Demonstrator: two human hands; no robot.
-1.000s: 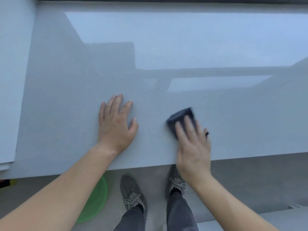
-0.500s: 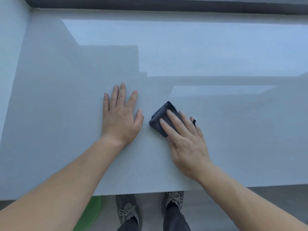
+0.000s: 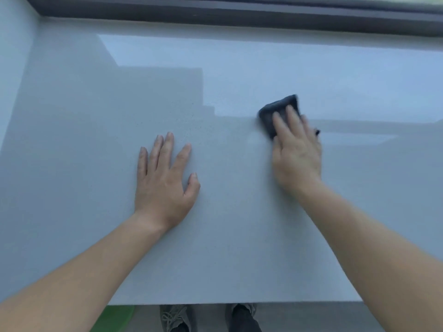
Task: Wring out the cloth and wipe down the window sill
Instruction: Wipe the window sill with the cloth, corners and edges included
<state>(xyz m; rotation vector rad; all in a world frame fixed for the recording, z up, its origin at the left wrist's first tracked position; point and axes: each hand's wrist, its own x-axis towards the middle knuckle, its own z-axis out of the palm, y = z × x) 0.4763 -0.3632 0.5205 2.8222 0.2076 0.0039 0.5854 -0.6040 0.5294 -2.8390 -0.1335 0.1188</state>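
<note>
A wide, pale grey window sill (image 3: 84, 140) fills the view. A small dark grey cloth (image 3: 272, 112), folded, lies on it right of centre. My right hand (image 3: 296, 152) presses flat on the cloth, with the fingers covering its near half; the hand is blurred. My left hand (image 3: 164, 178) rests palm down on the bare sill to the left, fingers spread and holding nothing, well apart from the cloth.
A dark window frame (image 3: 239, 13) runs along the far edge of the sill. A pale wall (image 3: 12, 56) closes the left side. Below the sill's near edge I see a green basin (image 3: 115, 318) on the floor and my grey shoes (image 3: 172, 316).
My right hand has slid the cloth away from me and to the right, from beside my left thumb toward the window. My left hand has stayed put. The view has tilted up toward the frame.
</note>
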